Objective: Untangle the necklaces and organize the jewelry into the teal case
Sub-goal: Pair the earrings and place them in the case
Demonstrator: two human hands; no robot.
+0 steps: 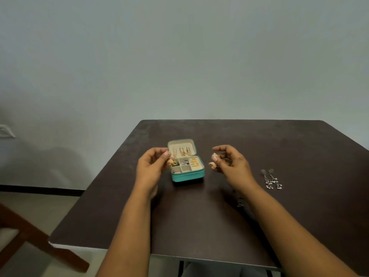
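Jewelry sorting is well along, judging by the teal case [187,174], which lies open mid-table w/ its lid tipped back. Gold pieces hang on the lid lining; the tray compartments hold a green-and-gold item at left, silver bits in the middle, gold bits at right. The front compartments look mostly unfilled.

Left hand [152,166] hovers at the case's left edge, thumb and fingertips pinched on a small gold dome earring [170,161] right over the left compartment. Right hand [229,161] hangs just right of the case, fingers curled; thumb and forefinger seem to pinch one gold earring piece [214,155], and a second gold dome [212,165] sits at the lower fingers. Can't tell whether those two are joined or separate.

Silver dangle earrings [272,179] lie on the dark table [299,216] well apart from the case, to the right, not yet stowed. A small dark chain-like item [240,201] shows by the right forearm, partly hidden; too small to ID.

Step in hand, prob.: placing the gold dome earrings into a compartment. Next move calls for lowering the left piece into a free slot w/o snagging the green-gold item, then bringing the right hand's pieces over. After that, silver pair needs a careful lift so the beaded strands don't tangle.
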